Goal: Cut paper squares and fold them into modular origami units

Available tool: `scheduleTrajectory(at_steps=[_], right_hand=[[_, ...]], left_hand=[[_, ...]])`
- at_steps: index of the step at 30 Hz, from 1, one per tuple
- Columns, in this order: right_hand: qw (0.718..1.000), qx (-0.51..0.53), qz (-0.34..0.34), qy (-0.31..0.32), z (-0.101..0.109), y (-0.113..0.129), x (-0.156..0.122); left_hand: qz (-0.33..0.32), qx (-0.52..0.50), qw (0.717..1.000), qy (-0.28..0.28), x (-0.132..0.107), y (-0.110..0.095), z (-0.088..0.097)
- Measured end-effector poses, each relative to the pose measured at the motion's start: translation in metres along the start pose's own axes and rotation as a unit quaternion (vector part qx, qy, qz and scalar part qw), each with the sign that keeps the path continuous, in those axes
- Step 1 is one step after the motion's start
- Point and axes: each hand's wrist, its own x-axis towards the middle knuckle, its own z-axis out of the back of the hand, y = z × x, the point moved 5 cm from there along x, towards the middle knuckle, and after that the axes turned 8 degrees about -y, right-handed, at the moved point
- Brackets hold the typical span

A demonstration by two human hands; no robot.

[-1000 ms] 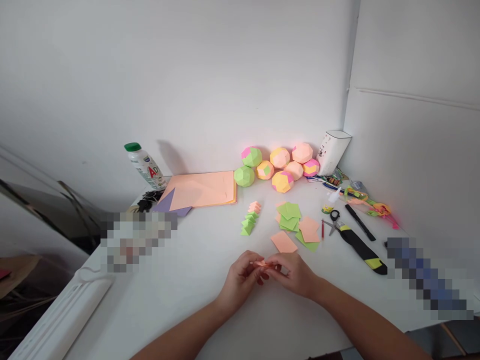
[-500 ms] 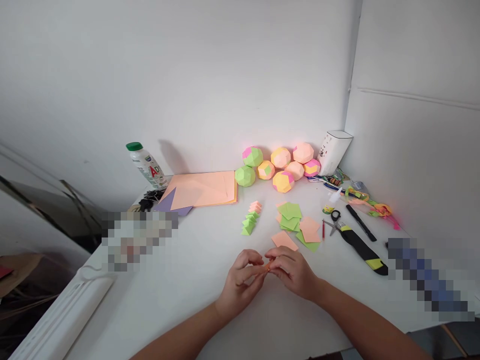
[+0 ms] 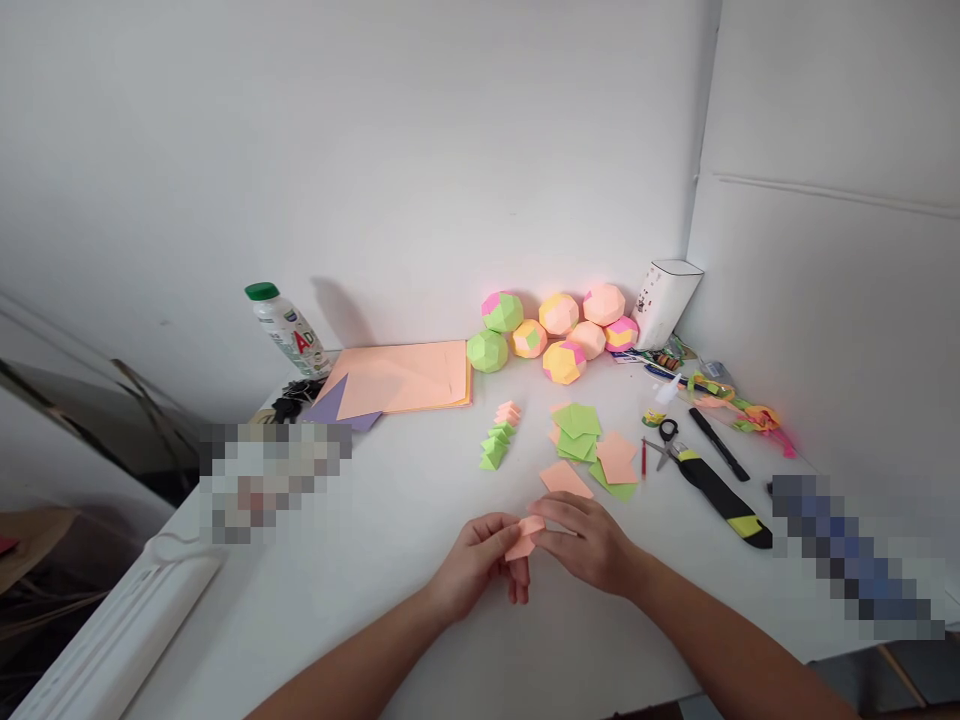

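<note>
The folded peach paper [image 3: 523, 541] is above the table [image 3: 337, 580], pinched in my left hand [image 3: 480, 560]. My right hand [image 3: 589, 540] curls at its edge; whether it grips, I can't tell. More paper shows than half a second ago.

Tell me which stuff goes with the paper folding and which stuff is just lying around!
Seems part of it:
folded peach paper, pinched by the left hand, right hand beside it
loose paper squares
row of small folded pieces
maybe the paper balls

Seems just lying around:
green-capped bottle
white container
black-and-yellow tool
scissors, untouched
</note>
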Motion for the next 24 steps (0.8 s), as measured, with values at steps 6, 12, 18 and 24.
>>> scheduleTrajectory(at_steps=[6, 12, 18, 24], right_hand=[[0.992, 0.090, -0.084, 0.000, -0.003, -0.006, -0.003], [0.916, 0.248, -0.315, -0.020, -0.010, -0.021, -0.009], [0.805, 0.355, -0.475, -0.005, -0.021, -0.031, -0.023], [0.810, 0.350, -0.466, -0.059, -0.017, -0.033, -0.023]], left_hand=[[-0.020, 0.020, 1.000, -0.009, -0.003, -0.006, -0.003], [-0.064, 0.049, 0.997, -0.004, -0.005, -0.010, -0.007], [-0.061, 0.079, 0.995, 0.001, -0.006, -0.011, -0.009], [-0.057, 0.061, 0.996, -0.009, -0.005, -0.011, -0.006]])
